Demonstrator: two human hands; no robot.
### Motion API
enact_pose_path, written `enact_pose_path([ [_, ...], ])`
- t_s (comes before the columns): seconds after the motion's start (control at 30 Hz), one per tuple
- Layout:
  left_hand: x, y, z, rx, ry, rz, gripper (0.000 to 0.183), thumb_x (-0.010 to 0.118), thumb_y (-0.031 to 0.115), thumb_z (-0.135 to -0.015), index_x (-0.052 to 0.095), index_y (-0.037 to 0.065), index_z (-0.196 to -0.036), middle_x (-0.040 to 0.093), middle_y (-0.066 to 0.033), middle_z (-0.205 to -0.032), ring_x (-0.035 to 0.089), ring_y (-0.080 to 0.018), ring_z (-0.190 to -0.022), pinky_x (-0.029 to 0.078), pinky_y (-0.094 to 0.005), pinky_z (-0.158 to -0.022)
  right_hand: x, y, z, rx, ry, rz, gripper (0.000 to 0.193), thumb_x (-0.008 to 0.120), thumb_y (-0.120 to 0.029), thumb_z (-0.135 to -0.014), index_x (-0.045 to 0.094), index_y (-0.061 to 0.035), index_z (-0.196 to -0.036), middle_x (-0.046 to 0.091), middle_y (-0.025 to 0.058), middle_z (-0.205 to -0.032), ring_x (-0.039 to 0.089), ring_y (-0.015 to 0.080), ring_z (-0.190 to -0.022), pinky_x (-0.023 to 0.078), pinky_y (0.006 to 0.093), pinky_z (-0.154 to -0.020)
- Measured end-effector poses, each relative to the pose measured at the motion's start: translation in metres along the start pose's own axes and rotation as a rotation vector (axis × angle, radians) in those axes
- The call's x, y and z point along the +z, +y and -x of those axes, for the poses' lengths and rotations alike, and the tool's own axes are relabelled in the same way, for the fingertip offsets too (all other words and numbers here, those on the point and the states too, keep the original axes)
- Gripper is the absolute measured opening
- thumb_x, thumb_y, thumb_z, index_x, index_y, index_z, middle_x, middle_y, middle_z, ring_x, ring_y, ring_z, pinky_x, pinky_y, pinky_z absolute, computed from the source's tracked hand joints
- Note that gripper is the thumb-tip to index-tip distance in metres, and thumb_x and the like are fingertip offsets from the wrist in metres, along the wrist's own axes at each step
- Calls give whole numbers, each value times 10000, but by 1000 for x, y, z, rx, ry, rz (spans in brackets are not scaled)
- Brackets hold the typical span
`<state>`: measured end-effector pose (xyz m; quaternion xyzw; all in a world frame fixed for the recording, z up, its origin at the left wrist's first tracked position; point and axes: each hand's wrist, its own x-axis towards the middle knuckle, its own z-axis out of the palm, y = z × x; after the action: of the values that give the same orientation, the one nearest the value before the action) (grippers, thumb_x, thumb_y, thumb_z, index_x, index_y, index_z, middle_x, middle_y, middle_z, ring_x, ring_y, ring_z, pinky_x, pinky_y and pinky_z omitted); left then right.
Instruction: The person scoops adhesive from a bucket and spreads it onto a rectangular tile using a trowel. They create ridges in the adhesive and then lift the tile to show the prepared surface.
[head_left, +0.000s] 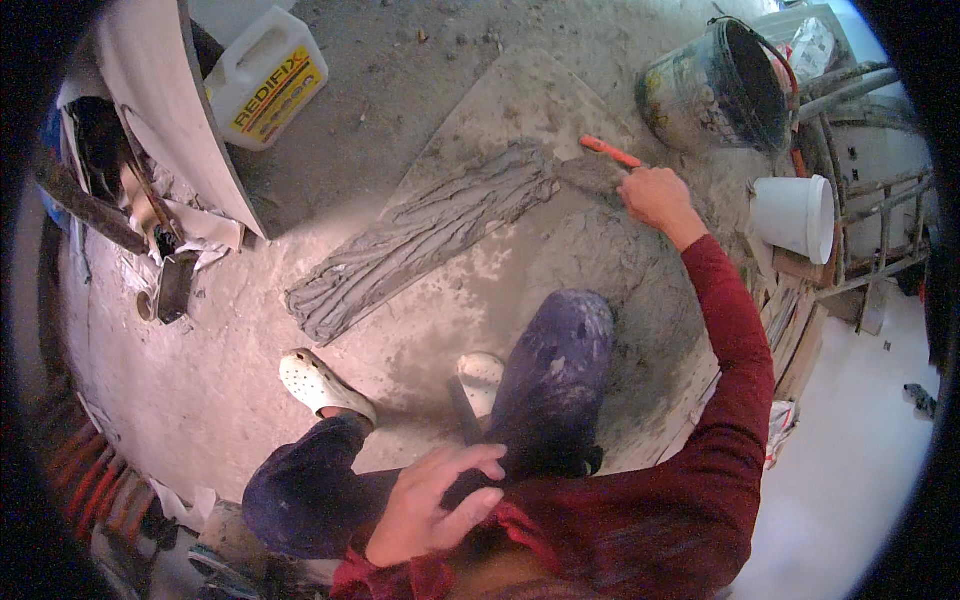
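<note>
My right hand (658,203) is closed round a trowel with an orange handle (610,152). Its grey, mortar-smeared blade rests at the far right end of a long band of wet grey mortar (430,235). The band lies slantwise across a flat pale board or slab (500,95) on the floor, its surface ridged and folded. Over my lap, my left hand (440,500) holds nothing, its fingers bent and apart. My bent knee (560,340) in dark, dusty trousers is close to the mortar.
A dirty black bucket (690,90) stands at the far right, with a white bucket (790,215) nearer. Metal frames (885,210) are beside them. At far left are a white jug (265,85) and a leaning panel (180,110). My pale clogs (318,380) are on the floor.
</note>
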<state>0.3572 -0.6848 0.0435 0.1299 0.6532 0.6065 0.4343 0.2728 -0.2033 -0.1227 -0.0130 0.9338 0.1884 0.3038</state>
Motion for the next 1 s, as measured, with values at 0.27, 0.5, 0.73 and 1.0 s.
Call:
enact_pose_path([
  [0.27, -3, 0, -13, 62, -28, -59, 389, 732, 151, -892, 634, 35, -1250, 709, -107, -997, 681, -284, -944, 519, -378, -880, 9, -49, 3, -185, 53, -110, 158, 605, -181, -859, 712, -67, -843, 731, 153, -842, 735, 337, -767, 585, 494, -643],
  [0.5, -14, -8, -7, -47, 7, -36, 382, 719, 155, -902, 631, 25, -1250, 720, -106, -997, 689, -261, -951, 518, -367, -902, 40, -32, 66, 402, 162, -398, 275, 557, -279, -969, 677, -39, -1026, 708, 207, -909, 692, 416, -847, 547, 543, -732],
  [0.73, -49, -5, -26, -100, -62, -24, 366, 696, 129, -924, 619, 4, -1259, 709, -105, -971, 682, -209, -946, 514, -331, -886, 81, -146, 57, 722, 257, -1007, 391, 597, -260, -934, 658, 20, -1199, 684, 296, -1027, 647, 484, -981, 501, 547, -866],
  [1.0, -114, -26, -55, -97, -120, -133, 402, 667, 253, -970, 600, -18, -1261, 677, -82, -980, 635, -171, -942, 483, -310, -887, 85, -216, 15, 1055, 362, -1280, 462, 623, -275, -931, 634, 18, -1288, 686, 298, -1079, 656, 472, -1026, 508, 496, -908],
])
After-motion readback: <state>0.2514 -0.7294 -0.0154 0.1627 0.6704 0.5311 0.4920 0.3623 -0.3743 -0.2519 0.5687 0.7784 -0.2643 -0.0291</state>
